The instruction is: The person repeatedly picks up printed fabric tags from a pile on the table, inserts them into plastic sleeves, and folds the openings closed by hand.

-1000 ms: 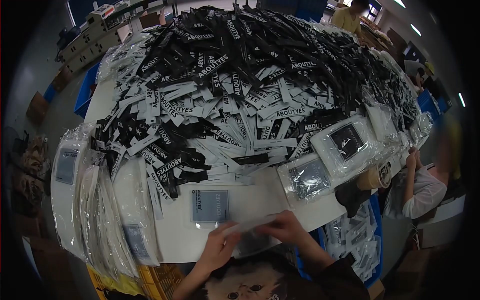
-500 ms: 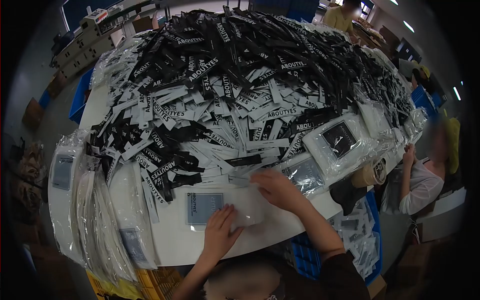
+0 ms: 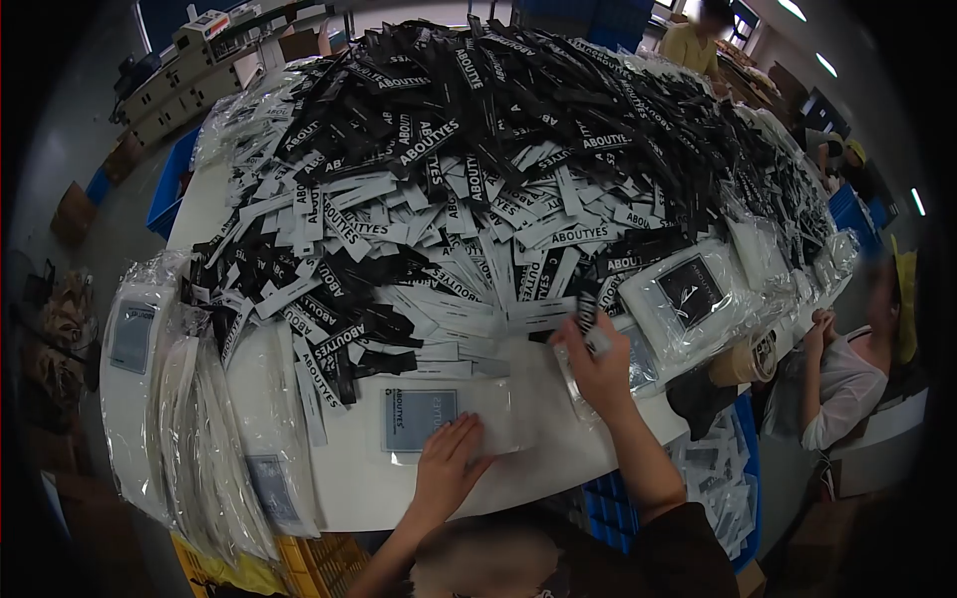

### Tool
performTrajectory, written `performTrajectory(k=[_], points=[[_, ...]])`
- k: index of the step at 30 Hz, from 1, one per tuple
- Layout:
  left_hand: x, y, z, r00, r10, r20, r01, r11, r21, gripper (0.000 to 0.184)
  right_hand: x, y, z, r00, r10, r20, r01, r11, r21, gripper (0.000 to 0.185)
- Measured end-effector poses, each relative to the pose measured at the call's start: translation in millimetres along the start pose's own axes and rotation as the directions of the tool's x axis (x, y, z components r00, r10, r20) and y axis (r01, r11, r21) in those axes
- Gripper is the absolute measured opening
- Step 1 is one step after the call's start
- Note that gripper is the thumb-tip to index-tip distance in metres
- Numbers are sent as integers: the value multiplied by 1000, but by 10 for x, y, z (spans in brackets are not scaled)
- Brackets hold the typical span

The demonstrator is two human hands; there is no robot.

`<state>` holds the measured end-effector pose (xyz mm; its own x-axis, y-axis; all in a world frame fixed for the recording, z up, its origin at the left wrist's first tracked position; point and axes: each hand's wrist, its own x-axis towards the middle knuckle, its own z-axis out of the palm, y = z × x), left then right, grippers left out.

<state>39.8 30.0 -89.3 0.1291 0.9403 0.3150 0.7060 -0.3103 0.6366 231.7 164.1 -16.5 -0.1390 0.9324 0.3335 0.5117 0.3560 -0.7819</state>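
A clear plastic bag (image 3: 506,404) with a grey printed panel lies flat on the white table. My left hand (image 3: 454,463) rests on its right part, fingers stretched out over the film. To the right, my right hand (image 3: 600,371) is raised above the table with its fingers closed. A black printed strip (image 3: 588,311) sticks up from between those fingers, and a small pale piece shows beside it. Under this hand, part of a clear wrapped packet (image 3: 643,361) is hidden.
A big heap of black and white strips (image 3: 429,149) covers the table's middle and back. Plastic-wrapped packs stand at the left (image 3: 179,409) and right (image 3: 688,294). A lidded cup (image 3: 748,361) sits at the right edge, near a blue crate (image 3: 750,478). Other people are beyond.
My right hand has moved right, away from the bag, and now has a black strip in its fingers. My left hand stays on the bag. The whole view has shifted slightly.
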Motion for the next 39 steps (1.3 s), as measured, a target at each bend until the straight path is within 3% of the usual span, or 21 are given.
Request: performTrajectory(k=[1,3,5,6,9,10,14,16,18,20,22,24,25,27,28,30,32,34,36,38,39], points=[[1,0,2,1000,4,0,-4,1000,5,40,-143,24,-7,1000,0,1,0,1000,-2,4],[-14,-17,10,1000,7,1,-7,1000,11,39,-474,74,13,974,220,-57,-138,771,622,7],[-36,-39,40,998,28,-58,-26,999,43,34,-652,70,58,995,50,-87,-22,954,300,5],[-45,-36,44,998,29,-54,-27,999,40,34,-735,54,132,984,172,-57,-125,872,473,5],[-37,-33,42,986,-70,-150,69,998,-13,30,-985,109,234,973,225,-45,-130,705,697,4],[-30,-27,21,986,-67,-149,67,998,-7,29,-1048,64,278,959,188,-210,-7,758,652,6],[-23,-6,-68,995,-40,-87,35,998,-62,26,-1041,-30,281,955,35,-295,112,877,468,10],[-8,31,-137,996,-30,-88,27,999,-39,26,-1204,101,240,952,295,-86,-171,742,649,9],[-52,48,-144,996,-32,-88,30,999,-25,26,-1273,115,234,942,290,-167,-122,762,636,9],[-147,37,-156,963,-177,-203,136,971,-197,29,-1260,133,252,977,49,-209,-4,977,214,13],[-167,88,-231,947,-131,-294,84,982,-168,32,-1362,181,361,977,190,-100,-139,914,381,16],[-143,197,-313,919,-96,-382,45,989,-142,35,-1438,120,333,883,459,95,-438,736,517,15],[-116,266,-359,947,-12,-322,-24,994,-107,37,-1452,90,355,880,465,99,-445,733,514,15],[-116,324,-342,964,74,-254,-97,992,-80,39,-1410,19,430,892,404,202,-394,477,786,17],[-118,333,-292,975,101,-196,-119,989,-83,41,-1364,19,463,892,405,201,-394,480,784,17],[-172,309,-222,982,130,-140,-142,986,-85,42,-1241,39,533,881,272,388,-446,754,482,19],[-264,277,-213,985,85,-149,-95,994,-58,43,-1051,-93,448,824,284,491,-489,794,361,18],[-196,302,-368,998,-33,-52,23,982,-186,41,-885,-233,350,615,332,716,-557,825,96,16],[-201,270,-431,989,-138,48,146,941,-305,39,-927,-252,409,661,246,708,-461,879,125,16],[-263,201,-440,829,-464,313,549,566,-615,32,-1005,-298,506,702,158,694,-359,921,154,16],[-257,165,-456,845,-458,276,532,664,-525,26,-1075,-349,582,762,26,647,-228,946,230,17]])
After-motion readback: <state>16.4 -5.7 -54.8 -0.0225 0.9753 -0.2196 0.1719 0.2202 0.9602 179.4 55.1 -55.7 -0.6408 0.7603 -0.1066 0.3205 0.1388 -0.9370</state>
